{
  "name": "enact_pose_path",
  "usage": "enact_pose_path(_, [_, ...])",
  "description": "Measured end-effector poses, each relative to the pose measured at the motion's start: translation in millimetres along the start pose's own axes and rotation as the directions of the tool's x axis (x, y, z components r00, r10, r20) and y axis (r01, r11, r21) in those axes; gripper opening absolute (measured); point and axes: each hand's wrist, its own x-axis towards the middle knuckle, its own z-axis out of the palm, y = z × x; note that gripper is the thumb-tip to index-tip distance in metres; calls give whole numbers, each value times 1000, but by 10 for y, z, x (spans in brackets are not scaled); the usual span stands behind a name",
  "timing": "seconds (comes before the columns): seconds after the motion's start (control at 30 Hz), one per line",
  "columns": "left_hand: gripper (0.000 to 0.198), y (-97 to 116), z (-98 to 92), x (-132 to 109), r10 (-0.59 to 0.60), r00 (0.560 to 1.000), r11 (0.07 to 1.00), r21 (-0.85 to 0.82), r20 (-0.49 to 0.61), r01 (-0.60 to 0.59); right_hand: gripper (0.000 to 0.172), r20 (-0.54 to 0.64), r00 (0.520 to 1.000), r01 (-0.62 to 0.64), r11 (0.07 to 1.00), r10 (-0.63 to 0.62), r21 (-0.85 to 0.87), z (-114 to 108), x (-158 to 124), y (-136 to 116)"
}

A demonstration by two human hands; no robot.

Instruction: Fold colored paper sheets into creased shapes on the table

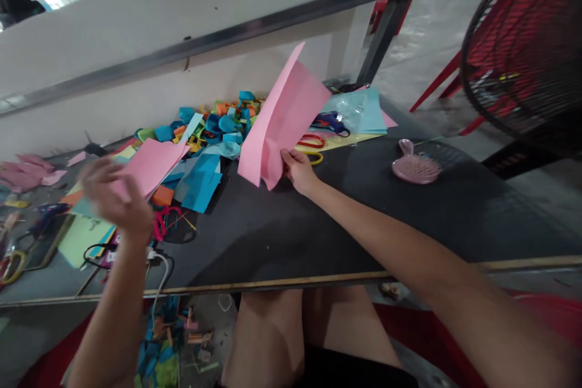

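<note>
A folded sheet of pink paper (291,109) stands raised over the dark table, its lower edge pinched between the thumb and fingers of my right hand (299,171). Blurred by motion, my left hand (119,200) is over the left side of the table with fingers apart and nothing seen in them. Right beside it lies another stack of pink paper (152,163), partly covered by that hand. Blue paper pieces (202,185) and pink-handled scissors (163,221) are close by. Behind the raised sheet, red (311,141) and yellow (315,158) scissor handles show in part.
A heap of small cut and curled paper pieces (227,124) lies along the back. A pink hairbrush (416,165) rests on the right of the table (364,206). A black fan (522,54) stands beyond the right edge. A white cable (166,267) hangs over the front edge.
</note>
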Motion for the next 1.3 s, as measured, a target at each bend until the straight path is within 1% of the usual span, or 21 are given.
enact_pose_path(0.03, [25, 176, 211, -166, 78, 990, 993, -95, 114, -68, 56, 3, 1000, -28, 999, 27, 36, -21, 11, -12])
enact_pose_path(0.07, [28, 332, 425, -323, 84, 946, 985, -172, 313, -30, 56, 10, 998, -56, 997, 56, 62, -45, 22, -28])
enact_pose_path(0.1, [31, 459, 634, -462, 52, 891, 973, -223, 451, 57, 55, 22, 997, -82, 994, 80, 77, -68, 31, -44])
enact_pose_path(0.17, [46, 605, 1004, -664, -116, 779, 892, -281, 616, 355, 53, 52, 993, -108, 990, 104, 87, -108, 47, -70])
enact_pose_path(0.2, [50, 626, 1149, -729, -208, 699, 799, -293, 684, 525, 52, 62, 993, -106, 990, 101, 88, -122, 54, -76])
enact_pose_path(0.23, [52, 617, 1261, -774, -277, 600, 680, -288, 750, 674, 52, 66, 994, -97, 992, 91, 85, -133, 62, -77])
enact_pose_path(0.27, [54, 586, 1342, -808, -301, 505, 562, -277, 809, 779, 52, 66, 995, -84, 994, 80, 73, -142, 71, -73])
enact_pose_path(0.3, [54, 538, 1392, -836, -315, 431, 460, -261, 846, 849, 52, 63, 996, -69, 996, 66, 50, -151, 82, -66])
enact_pose_path(0.37, [51, 423, 1424, -890, -324, 332, 333, -222, 886, 916, 51, 53, 998, -20, 1000, 21, -13, -168, 107, -52])
enact_pose_path(0.4, [49, 365, 1422, -919, -331, 308, 309, -206, 892, 928, 50, 40, 999, 13, 999, -11, -34, -178, 119, -48])
enact_pose_path(0.47, [47, 262, 1416, -979, -349, 308, 313, -200, 885, 929, 49, 14, 999, 42, 999, -42, -32, -198, 136, -53])
enact_pose_path(0.5, [47, 220, 1421, -1005, -358, 330, 325, -215, 873, 921, 51, 13, 1000, 29, 1000, -28, -9, -204, 138, -60])
enact_pose_path(0.57, [49, 155, 1454, -1045, -375, 406, 336, -286, 834, 898, 57, 39, 999, -39, 999, 38, 37, -205, 125, -79])
enact_pose_path(0.63, [51, 118, 1503, -1065, -389, 468, 298, -373, 793, 879, 61, 90, 991, -103, 993, 98, 51, -178, 90, -88])
enact_pose_path(0.67, [51, 110, 1527, -1071, -397, 485, 259, -412, 779, 874, 63, 110, 988, -118, 991, 112, 55, -154, 64, -86])
enact_pose_path(0.77, [52, 122, 1565, -1081, -422, 487, 125, -483, 765, 867, 69, 193, 971, -149, 988, 138, 44, -46, -29, -54])
enact_pose_path(0.83, [54, 153, 1561, -1087, -426, 477, 80, -494, 769, 866, 67, 224, 963, -147, 989, 147, -16, 33, -97, -29])
enact_pose_path(0.97, [50, 260, 1519, -1111, -398, 489, 73, -504, 776, 860, 57, 209, 970, -101, 988, 125, -119, 150, -222, -18])
enact_pose_path(1.07, [43, 382, 1487, -1163, -345, 502, 61, -515, 793, 855, 55, 271, 951, -99, 979, 146, -180, 198, -297, -19])
enact_pose_path(1.2, [34, 499, 1460, -1217, -260, 484, 50, -489, 836, 871, 44, 316, 939, -53, 962, 140, -267, 213, -330, -25])
enact_pose_path(1.3, [33, 450, 1454, -1146, -318, 520, 79, -525, 793, 848, 40, 332, 934, -20, 944, 135, -329, 141, -267, -100])
